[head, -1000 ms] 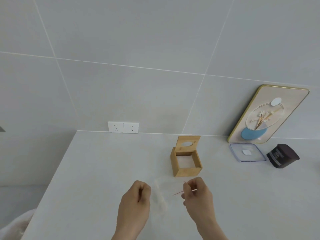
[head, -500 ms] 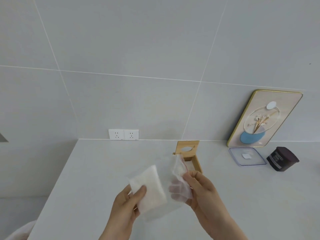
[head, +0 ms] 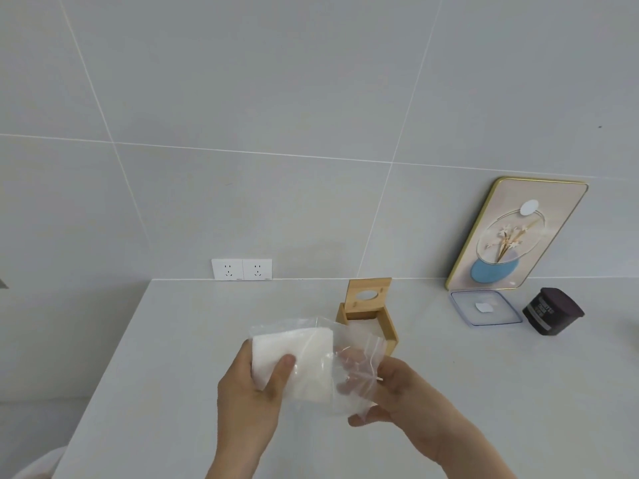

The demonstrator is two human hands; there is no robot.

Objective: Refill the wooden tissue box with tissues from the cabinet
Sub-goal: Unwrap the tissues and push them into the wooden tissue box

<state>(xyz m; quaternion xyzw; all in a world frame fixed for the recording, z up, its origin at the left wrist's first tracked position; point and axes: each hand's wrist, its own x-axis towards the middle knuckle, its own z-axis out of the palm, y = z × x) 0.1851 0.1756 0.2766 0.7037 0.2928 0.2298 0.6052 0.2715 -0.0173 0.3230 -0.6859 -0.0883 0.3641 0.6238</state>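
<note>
A small wooden tissue box stands on the white counter with its lid tipped up at the back; white shows inside it. In front of it I hold a stack of white tissues that lies partly inside a clear plastic bag. My left hand pinches the bare left end of the stack, thumb on top. My right hand grips the bag's right side, fingers showing through the plastic. The bag hides the front left of the box.
A framed flower picture leans on the tiled wall at the right. Below it lie a clear plastic lid and a dark jar. A double wall socket sits above the counter's back edge. The counter's left edge drops off.
A second ago both hands pinched the flat bag low on the counter. They have since lifted it, and the tissue stack now shows at the bag's left end in my left hand.
</note>
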